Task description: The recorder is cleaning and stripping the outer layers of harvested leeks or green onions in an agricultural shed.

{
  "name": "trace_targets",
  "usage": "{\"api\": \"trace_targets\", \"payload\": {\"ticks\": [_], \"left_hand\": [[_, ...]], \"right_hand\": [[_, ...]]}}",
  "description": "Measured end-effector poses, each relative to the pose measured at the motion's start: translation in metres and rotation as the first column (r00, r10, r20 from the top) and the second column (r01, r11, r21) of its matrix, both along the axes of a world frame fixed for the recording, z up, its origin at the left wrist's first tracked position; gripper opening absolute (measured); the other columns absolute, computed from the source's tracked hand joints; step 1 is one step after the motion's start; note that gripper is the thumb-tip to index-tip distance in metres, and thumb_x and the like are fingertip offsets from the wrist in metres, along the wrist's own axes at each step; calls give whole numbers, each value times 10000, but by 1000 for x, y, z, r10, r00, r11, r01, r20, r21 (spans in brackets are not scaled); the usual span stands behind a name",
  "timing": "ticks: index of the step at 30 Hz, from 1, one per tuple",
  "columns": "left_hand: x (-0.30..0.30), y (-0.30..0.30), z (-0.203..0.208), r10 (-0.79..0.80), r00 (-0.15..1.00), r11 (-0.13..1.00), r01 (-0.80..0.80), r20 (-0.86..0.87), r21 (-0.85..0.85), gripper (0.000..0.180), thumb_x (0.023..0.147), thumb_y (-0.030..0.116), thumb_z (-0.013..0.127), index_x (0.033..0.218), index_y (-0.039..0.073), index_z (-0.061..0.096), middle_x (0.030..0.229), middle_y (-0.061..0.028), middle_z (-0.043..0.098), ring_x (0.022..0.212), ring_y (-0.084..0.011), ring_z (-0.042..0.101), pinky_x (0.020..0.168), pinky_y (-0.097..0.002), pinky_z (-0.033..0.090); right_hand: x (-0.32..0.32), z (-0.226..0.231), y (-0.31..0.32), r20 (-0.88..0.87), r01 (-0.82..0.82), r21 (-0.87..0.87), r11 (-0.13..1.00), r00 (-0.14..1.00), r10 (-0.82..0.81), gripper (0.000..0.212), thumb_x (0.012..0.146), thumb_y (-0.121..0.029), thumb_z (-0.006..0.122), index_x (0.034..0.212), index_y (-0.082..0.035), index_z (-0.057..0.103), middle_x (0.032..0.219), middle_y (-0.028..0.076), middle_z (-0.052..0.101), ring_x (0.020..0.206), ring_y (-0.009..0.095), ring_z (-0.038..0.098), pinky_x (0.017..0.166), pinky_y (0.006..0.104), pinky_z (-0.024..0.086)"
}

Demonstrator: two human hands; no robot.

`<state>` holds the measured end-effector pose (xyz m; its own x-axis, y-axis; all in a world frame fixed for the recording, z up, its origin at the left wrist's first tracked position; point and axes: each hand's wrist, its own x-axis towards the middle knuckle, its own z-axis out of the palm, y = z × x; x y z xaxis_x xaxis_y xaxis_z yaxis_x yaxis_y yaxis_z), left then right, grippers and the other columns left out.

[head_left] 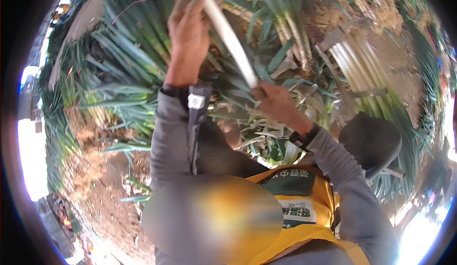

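A long green onion (pixel 231 41) slants across the upper middle, its white stalk pale and slightly blurred. My left hand (pixel 188 34) is closed on its upper part, where the white turns green. At the lower end of the stalk, my right hand (pixel 281 104) grips with its fingers closed; the root end is hidden in them. Beneath my hands lies a heap of stripped leaves and skins (pixel 285 122). Just beyond the stalk, a few unpeeled green onions (pixel 295 41) with brownish stems and roots rest on the heap.
On the right, a row of clean white green onions (pixel 357 65) lies on a metal rack (pixel 371 93). A dark rounded object (pixel 371 139) sits near my right arm. Piled green onions (pixel 133 36) spread at the left over brown soil (pixel 109 208).
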<state>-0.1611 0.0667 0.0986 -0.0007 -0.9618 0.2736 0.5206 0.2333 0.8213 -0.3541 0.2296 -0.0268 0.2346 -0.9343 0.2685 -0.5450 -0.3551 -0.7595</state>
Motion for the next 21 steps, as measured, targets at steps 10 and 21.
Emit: {"api": "trace_targets", "payload": {"ticks": [10,21], "left_hand": [[28,-8,-7,78,949,994,-98,-305,-50,122,973,82,636,1079,20,642,896,-17,628,763,-127,586,665,-298,476],[79,27,9,312,900,949,-311,-305,51,262,1033,220,591,1223,38,586,835,-2,573,700,-123,543,606,-284,444]], "right_hand": [[4,32,-14,-99,12,264,964,995,15,238,960,-273,683,1052,-55,665,740,151,613,636,282,587,620,380,474],[28,52,-10,-6,20,323,946,1000,-19,418,1032,-334,598,1297,-14,641,919,23,635,795,91,535,718,272,446]]}}
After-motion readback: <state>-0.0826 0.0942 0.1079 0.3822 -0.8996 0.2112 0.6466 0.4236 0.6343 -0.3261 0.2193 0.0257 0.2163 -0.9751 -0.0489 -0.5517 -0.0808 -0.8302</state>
